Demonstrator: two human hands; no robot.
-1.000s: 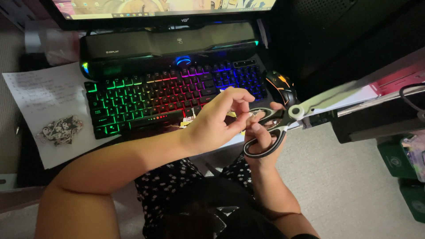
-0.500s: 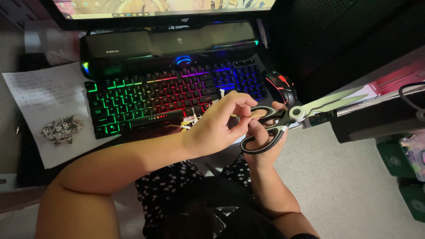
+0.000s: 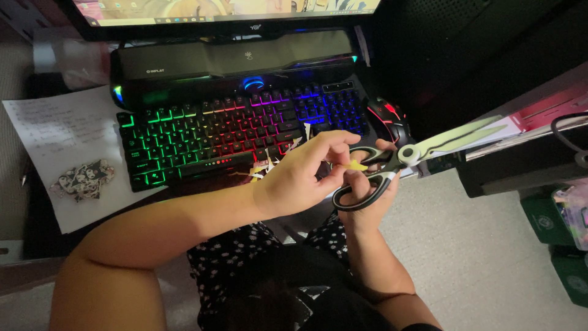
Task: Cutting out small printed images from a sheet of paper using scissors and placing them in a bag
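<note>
While the right hand (image 3: 367, 196) is gripping the black-handled scissors with pale blades (image 3: 404, 156), its fingers are threaded through the loops and closed around them, and the blades are pointing up and to the right, away from the body, apparently closed or nearly so. The left hand (image 3: 303, 178) is curling in from the left, its thumb and fingertips pinching a tiny yellow scrap of paper (image 3: 355, 165) right at the scissor handles, just in front of the glowing rainbow-backlit keyboard (image 3: 220, 132).

The scrap is so small that doing this well is a matter of keeping the pinch light but steady, holding the piece by its edge so the fingertips are staying out of the blades' path, and turning the paper rather than the scissors for fine trimming. Working near the pivot, where the blades are moving least, is probably giving the most control.

Small paper offcuts (image 3: 263, 168) are lying on the desk edge below the keyboard, a black mouse with red lighting (image 3: 386, 116) is sitting just beyond the hands, and a white handwritten sheet (image 3: 55, 141) with a cut-out sticker (image 3: 82, 179) is lying well to the left.
</note>
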